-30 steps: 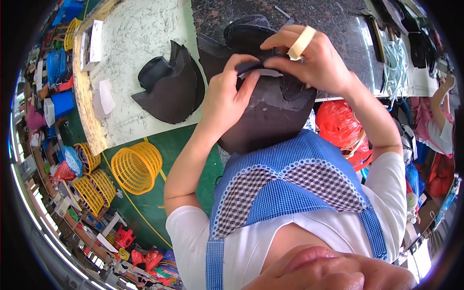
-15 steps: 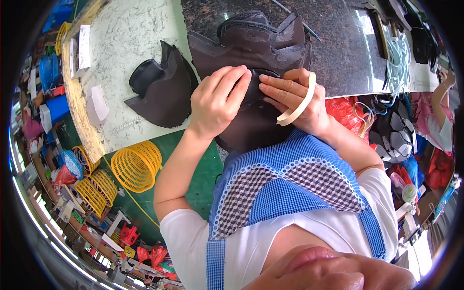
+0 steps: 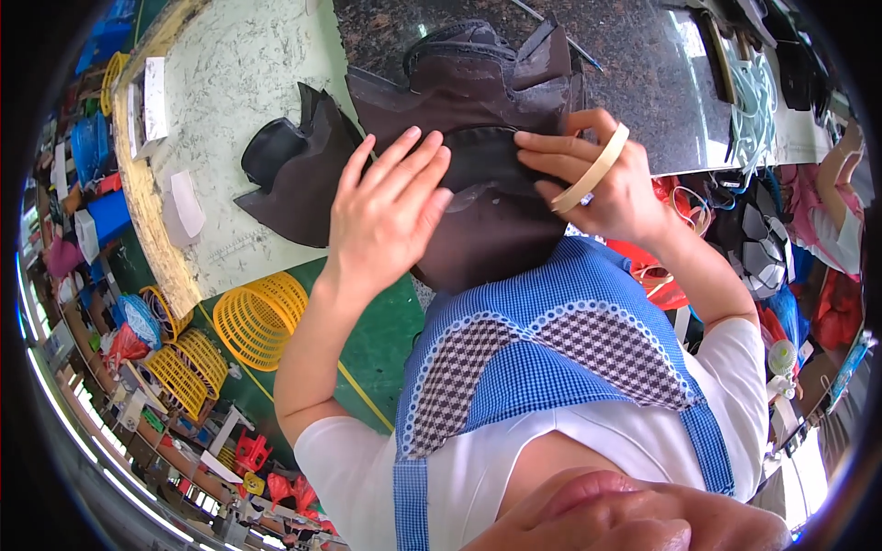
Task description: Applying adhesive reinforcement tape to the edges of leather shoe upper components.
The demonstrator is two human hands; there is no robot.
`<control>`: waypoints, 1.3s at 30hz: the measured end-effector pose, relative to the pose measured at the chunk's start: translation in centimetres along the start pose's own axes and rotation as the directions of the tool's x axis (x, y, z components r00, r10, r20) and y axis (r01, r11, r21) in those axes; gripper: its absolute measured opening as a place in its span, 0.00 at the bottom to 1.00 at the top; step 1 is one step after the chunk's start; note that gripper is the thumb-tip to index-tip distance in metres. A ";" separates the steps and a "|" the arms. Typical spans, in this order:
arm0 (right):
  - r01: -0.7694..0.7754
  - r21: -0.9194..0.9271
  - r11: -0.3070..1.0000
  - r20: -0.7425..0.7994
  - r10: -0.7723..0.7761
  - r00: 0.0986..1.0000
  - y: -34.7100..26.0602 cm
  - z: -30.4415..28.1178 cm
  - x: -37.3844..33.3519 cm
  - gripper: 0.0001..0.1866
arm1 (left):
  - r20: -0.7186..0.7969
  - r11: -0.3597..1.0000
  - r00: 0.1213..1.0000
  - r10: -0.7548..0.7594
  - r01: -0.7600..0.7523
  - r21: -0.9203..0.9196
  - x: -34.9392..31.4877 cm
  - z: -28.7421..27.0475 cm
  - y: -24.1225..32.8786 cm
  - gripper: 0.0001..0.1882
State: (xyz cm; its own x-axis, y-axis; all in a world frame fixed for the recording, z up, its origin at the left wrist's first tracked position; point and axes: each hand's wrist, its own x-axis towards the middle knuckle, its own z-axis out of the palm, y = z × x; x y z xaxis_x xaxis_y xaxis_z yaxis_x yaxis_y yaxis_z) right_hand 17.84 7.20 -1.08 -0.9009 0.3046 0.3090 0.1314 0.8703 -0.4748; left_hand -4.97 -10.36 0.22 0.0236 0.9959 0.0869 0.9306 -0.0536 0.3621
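Place: sewing or leather-goods workshop | Evidence: dark cut pieces (image 3: 294,174) on the scuffed bench (image 3: 239,83), yellow baskets (image 3: 257,317) on green floor (image 3: 377,340) past its near edge, cluttered shelves (image 3: 92,211) at left.

Bright, even daylight; glare on the dark slab (image 3: 643,83). Strong fisheye bending, black vignette at rim. Centre sharp, edges soft.

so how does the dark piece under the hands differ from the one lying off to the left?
The dark brown piece hangs over the table edge toward the person, pressed by the left hand and right hand; the black piece lies untouched on the pale tabletop. The brown one looks larger and sits mostly on the dark surface. Both are dark, floppy cut shapes.
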 end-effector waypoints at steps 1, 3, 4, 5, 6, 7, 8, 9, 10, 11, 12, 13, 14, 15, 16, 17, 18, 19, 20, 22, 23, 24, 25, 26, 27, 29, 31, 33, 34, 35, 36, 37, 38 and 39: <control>-0.002 0.028 1.000 0.004 0.001 1.000 0.9 -0.1 -0.2 0.13 | -0.047 0.998 0.999 -0.003 0.001 -0.058 0.4 -0.1 -0.6 0.14; -0.055 0.226 0.973 0.100 0.033 0.994 2.3 -0.8 0.4 0.10 | -0.152 0.982 0.988 -0.040 0.011 -0.188 0.9 0.4 -1.9 0.11; -0.263 0.421 0.868 0.279 0.152 0.948 2.6 -1.5 0.9 0.12 | -0.199 0.944 0.968 -0.155 0.085 -0.319 1.6 0.6 -1.5 0.09; -0.336 0.585 0.738 0.274 0.209 0.939 3.1 -1.3 1.0 0.11 | -0.202 0.945 0.968 -0.150 0.080 -0.316 2.1 0.7 -1.3 0.09; -0.389 0.655 0.648 0.297 0.253 0.921 3.1 -1.2 1.2 0.12 | -0.179 0.941 0.969 -0.173 0.109 -0.319 2.6 0.7 -1.1 0.08; -0.434 0.717 0.546 0.325 0.290 0.900 3.0 -1.1 1.5 0.12 | -0.155 0.937 0.968 -0.197 0.139 -0.321 3.0 0.8 -1.0 0.08; -0.428 0.719 0.548 0.323 0.282 0.903 3.0 -1.3 1.6 0.12 | -0.218 0.949 0.966 -0.139 0.067 -0.307 3.1 1.3 -1.1 0.09; -0.449 0.666 0.596 0.326 0.309 0.893 2.9 -1.4 1.6 0.12 | -0.222 0.951 0.964 -0.143 0.072 -0.301 3.2 1.3 -1.1 0.09; -0.468 0.611 0.639 0.328 0.334 0.884 2.8 -1.5 1.7 0.13 | -0.188 0.931 0.969 -0.161 0.086 -0.354 3.2 1.2 -0.9 0.09; -0.457 0.617 0.641 0.325 0.321 0.890 2.7 -1.6 1.7 0.13 | -0.154 0.910 0.972 -0.176 0.101 -0.402 3.1 1.0 -0.7 0.10; -0.443 0.647 0.621 0.262 0.365 0.894 2.7 -1.8 1.6 0.13 | -0.086 0.793 0.949 -0.302 0.200 -0.575 2.8 0.8 -0.2 0.12; -0.426 0.676 0.600 0.199 0.408 0.891 2.6 -1.9 1.6 0.13 | -0.093 0.798 0.946 -0.311 0.206 -0.566 2.6 0.5 -0.1 0.12; -0.481 0.669 0.567 0.248 0.439 0.864 2.5 -2.8 1.8 0.14 | -0.042 0.769 0.944 -0.329 0.241 -0.592 2.4 0.4 0.0 0.13; -0.436 0.697 0.568 0.149 0.481 0.864 2.6 -2.0 1.9 0.14 | 0.009 0.738 0.939 -0.345 0.277 -0.615 2.2 0.3 0.2 0.14; -0.464 0.721 0.515 0.168 0.520 0.838 2.7 -2.5 2.0 0.13 | -0.051 0.827 0.966 -0.254 0.189 -0.530 2.0 0.3 0.6 0.15; -0.491 0.739 0.462 0.186 0.560 0.807 3.0 -3.4 1.9 0.12 | -0.109 0.845 0.959 -0.260 0.172 -0.506 1.5 0.9 0.7 0.13; -0.450 0.781 0.433 0.116 0.607 0.786 3.5 -3.3 1.5 0.12 | -0.174 0.867 0.944 -0.282 0.172 -0.468 0.9 0.7 0.8 0.12; -0.386 0.866 0.319 0.119 0.618 0.778 4.6 -3.8 0.8 0.10 | -0.240 0.886 0.924 -0.298 0.175 -0.429 0.0 0.2 0.8 0.11; -0.339 0.917 0.210 0.150 0.606 0.782 5.1 -5.0 0.0 0.10 | -0.243 0.821 0.879 -0.411 0.240 -0.519 -0.7 -1.0 0.4 0.09; -0.284 0.954 0.095 0.178 0.583 0.793 5.8 -6.6 -1.4 0.10 | -0.387 0.823 0.774 -0.500 0.285 -0.492 -3.5 -2.4 -3.0 0.10; -0.271 0.961 0.059 0.193 0.560 0.806 6.2 -7.0 -2.2 0.11 | -0.397 0.768 0.680 -0.617 0.410 -0.493 -4.8 -2.8 -4.8 0.10; -0.262 0.965 0.021 0.211 0.534 0.819 6.2 -7.1 -2.7 0.12 | -0.411 0.775 0.657 -0.632 0.536 -0.336 -5.3 -3.2 -6.0 0.15; -0.261 0.965 0.022 0.209 0.537 0.817 6.1 -7.1 -2.8 0.12 | -0.463 0.787 0.723 -0.513 0.611 0.083 -4.8 -3.2 -6.7 0.22; -0.325 0.945 -0.043 0.307 0.463 0.831 5.9 -7.0 -2.7 0.15 | -0.515 0.845 0.769 -0.378 0.514 0.148 -3.6 -2.8 -6.7 0.24; -0.389 0.916 -0.100 0.396 0.382 0.835 5.9 -6.9 -2.4 0.17 | -0.557 0.885 0.798 -0.230 0.410 0.220 -1.8 -2.3 -6.4 0.26; -0.512 0.855 -0.084 0.503 0.377 0.778 5.0 -6.4 -1.6 0.22 | -0.493 0.991 0.864 -0.103 0.132 0.024 2.8 -1.7 -3.2 0.26; -0.617 0.787 -0.005 0.564 0.409 0.717 3.8 -6.8 -0.7 0.21 | -0.513 0.995 0.856 0.063 -0.016 0.096 6.5 -0.9 -1.7 0.25; -0.635 0.764 0.116 0.499 0.517 0.695 4.1 -7.5 -1.7 0.23 | -0.457 0.979 0.878 0.142 -0.058 0.193 8.4 0.0 -2.6 0.20; -0.655 0.722 0.222 0.425 0.604 0.674 4.4 -7.8 -2.3 0.25 | -0.436 0.980 0.885 0.164 -0.096 0.174 8.3 0.0 -2.9 0.14; -0.652 0.724 0.224 0.418 0.610 0.673 5.1 -8.0 -3.3 0.25 | -0.437 0.979 0.883 0.172 -0.105 0.174 8.1 -0.2 -2.8 0.14; -0.694 0.536 0.481 0.163 0.747 0.644 5.9 -7.9 -4.7 0.24 | -0.406 0.962 0.874 0.268 -0.264 0.066 7.0 -0.3 -2.6 0.13; -0.728 0.257 0.636 -0.121 0.769 0.628 6.7 -8.1 -5.9 0.24 | -0.383 0.912 0.850 0.361 -0.408 -0.048 5.9 -0.6 -2.0 0.13; -0.731 0.038 0.681 -0.248 0.716 0.653 7.2 -8.5 -7.1 0.24 | -0.400 0.871 0.867 0.296 -0.417 -0.260 4.8 -1.2 -0.9 0.12; -0.806 0.028 0.592 -0.279 0.779 0.562 6.9 -9.2 -7.4 0.24 | -0.401 0.787 0.888 0.226 -0.409 -0.462 3.9 -1.8 0.4 0.12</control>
State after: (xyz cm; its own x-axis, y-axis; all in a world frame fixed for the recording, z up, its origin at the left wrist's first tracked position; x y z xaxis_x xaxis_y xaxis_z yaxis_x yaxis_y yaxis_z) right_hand 29.20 14.49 0.92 -0.2889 0.9567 0.0337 0.7922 0.2588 -0.5526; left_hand -5.22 -6.67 2.40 0.0844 0.8430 0.5313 0.5536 -0.4830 0.6784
